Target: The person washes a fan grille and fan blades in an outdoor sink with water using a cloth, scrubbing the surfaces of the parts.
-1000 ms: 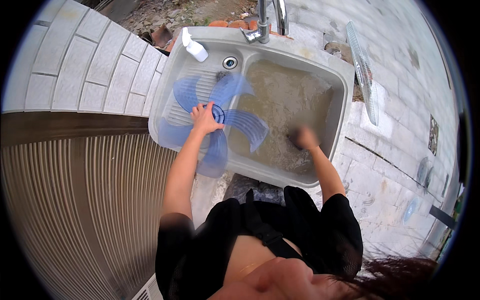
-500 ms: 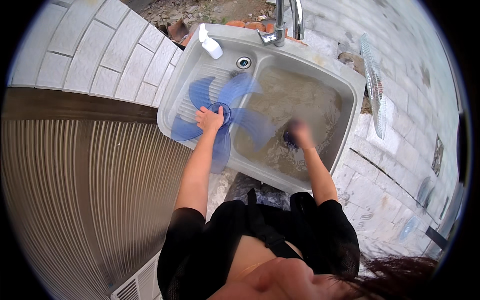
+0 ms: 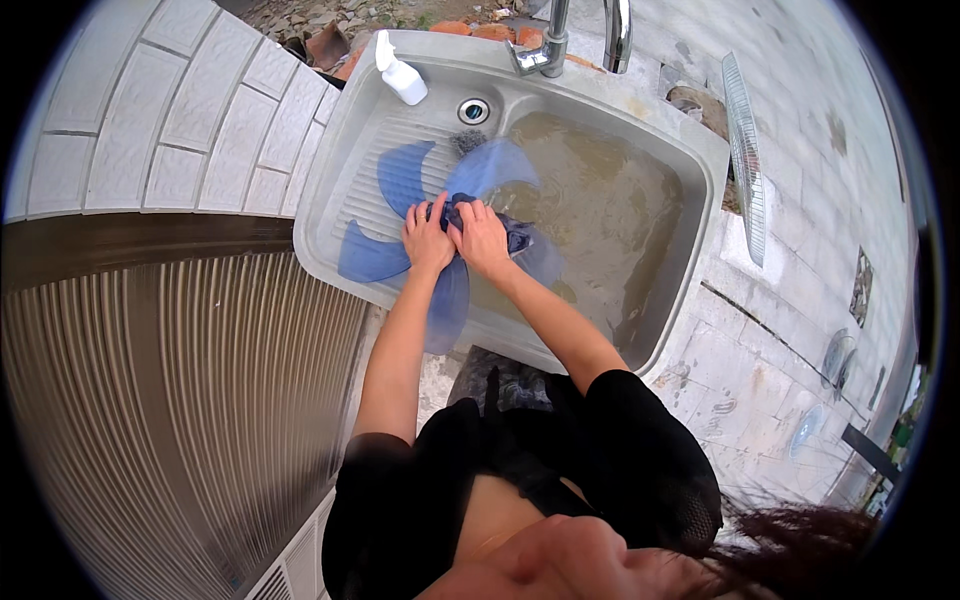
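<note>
A translucent blue fan blade [image 3: 372, 255] with several vanes lies over the ridged side of a grey double sink, some vanes reaching over the basin. My right hand [image 3: 483, 240] presses a wet, bunched dark cloth [image 3: 518, 236] onto the hub, fingers curled into it. Beside it, my left hand [image 3: 428, 242] grips the hub's near-left edge, fingertips touching the cloth. The two hands almost meet, and between them they hide most of the hub.
Murky water stands in the right basin [image 3: 625, 330]. A white spray bottle [image 3: 405, 82], a drain [image 3: 473, 111] and a grey scouring pad [image 3: 467, 141] are at the sink's upper left. A chrome faucet [image 3: 548, 55] rises behind. A wire fan guard [image 3: 745, 160] leans to the right.
My right hand has brought the dark cloth up from the basin water, leftward onto the hub. My left hand stays at the hub, its fingers now curled more.
</note>
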A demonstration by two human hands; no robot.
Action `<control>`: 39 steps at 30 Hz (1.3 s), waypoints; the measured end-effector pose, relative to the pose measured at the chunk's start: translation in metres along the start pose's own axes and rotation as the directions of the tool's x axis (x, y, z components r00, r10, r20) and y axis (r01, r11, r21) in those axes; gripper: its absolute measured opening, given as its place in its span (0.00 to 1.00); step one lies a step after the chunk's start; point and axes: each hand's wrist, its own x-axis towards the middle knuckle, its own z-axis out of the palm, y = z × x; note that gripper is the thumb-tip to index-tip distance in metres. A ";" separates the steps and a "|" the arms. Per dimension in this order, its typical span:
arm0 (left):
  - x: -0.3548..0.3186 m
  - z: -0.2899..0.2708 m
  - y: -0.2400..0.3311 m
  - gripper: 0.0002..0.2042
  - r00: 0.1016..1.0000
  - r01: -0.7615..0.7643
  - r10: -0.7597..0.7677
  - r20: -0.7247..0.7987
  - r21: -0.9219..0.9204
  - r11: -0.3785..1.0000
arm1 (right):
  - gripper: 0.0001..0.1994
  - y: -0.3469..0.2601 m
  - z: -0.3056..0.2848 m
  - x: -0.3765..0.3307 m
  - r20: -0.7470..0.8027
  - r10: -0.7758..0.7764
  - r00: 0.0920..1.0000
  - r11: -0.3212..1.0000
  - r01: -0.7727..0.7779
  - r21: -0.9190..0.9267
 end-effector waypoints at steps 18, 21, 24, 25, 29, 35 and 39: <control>-0.003 -0.012 0.019 0.35 0.985 0.118 -0.121 0.125 0.033 0.992 | 0.15 0.077 -0.085 -0.099 0.394 -0.161 0.905 0.934 0.269 -0.237; -0.008 -0.026 0.039 0.40 0.967 0.189 -0.202 0.157 0.095 0.977 | 0.17 0.118 -0.114 -0.099 0.332 0.043 0.942 0.935 0.080 -0.347; -0.005 -0.033 0.034 0.45 0.939 0.159 -0.196 0.283 0.147 0.976 | 0.17 0.163 -0.127 -0.092 0.200 0.166 0.966 0.911 -0.073 -0.405; -0.003 -0.041 0.035 0.46 0.926 0.131 -0.181 0.331 0.166 0.977 | 0.18 0.172 -0.131 -0.089 0.147 0.229 0.962 0.899 -0.151 -0.412; -0.004 -0.071 0.045 0.45 0.863 0.251 -0.316 0.393 0.208 0.945 | 0.21 0.189 -0.123 -0.095 0.053 0.474 0.879 0.793 -0.400 -0.459; -0.003 -0.088 0.045 0.45 0.819 0.530 -0.538 0.198 0.098 0.842 | 0.27 0.197 -0.116 -0.118 0.378 0.464 0.801 0.871 -0.335 -0.360; 0.010 -0.064 0.031 0.48 0.740 0.625 -0.637 0.215 0.132 0.770 | 0.27 0.202 -0.071 -0.120 0.078 0.802 0.593 0.596 -0.802 -0.032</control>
